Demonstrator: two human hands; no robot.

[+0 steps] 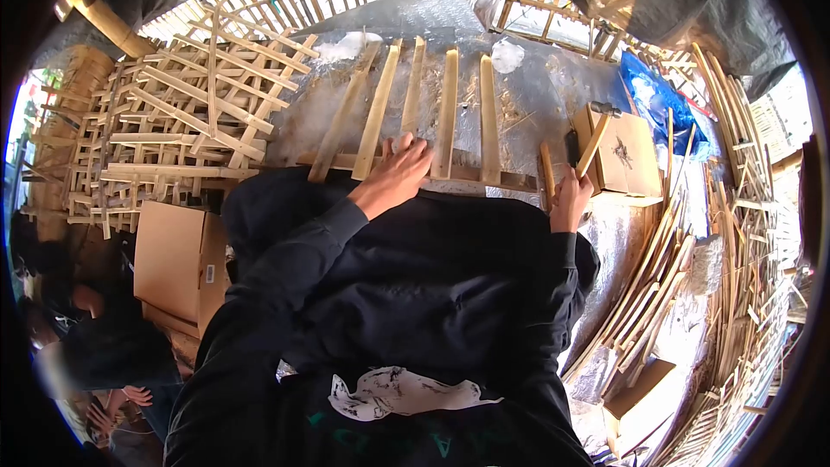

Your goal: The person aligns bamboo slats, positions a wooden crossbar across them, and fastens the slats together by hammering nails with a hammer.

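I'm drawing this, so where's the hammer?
In the head view, the hammer is right of centre, its handle in the right hand, its head overlapping the nearest cardboard box.

Left: pile of wooden lattices (177,147), slats crisscrossed. Cardboard box (169,251) with small label (210,273) stood just below pile. Person in dark clothing (95,342) was at lower left, partly in shadow. Right: second carton (635,160), dark mark on face; crumpled blue plastic (661,104) lay behind it. Long thin strips (635,294) lay lower down, near brown cardboard (638,393). Black tarp (692,4) hung across top.
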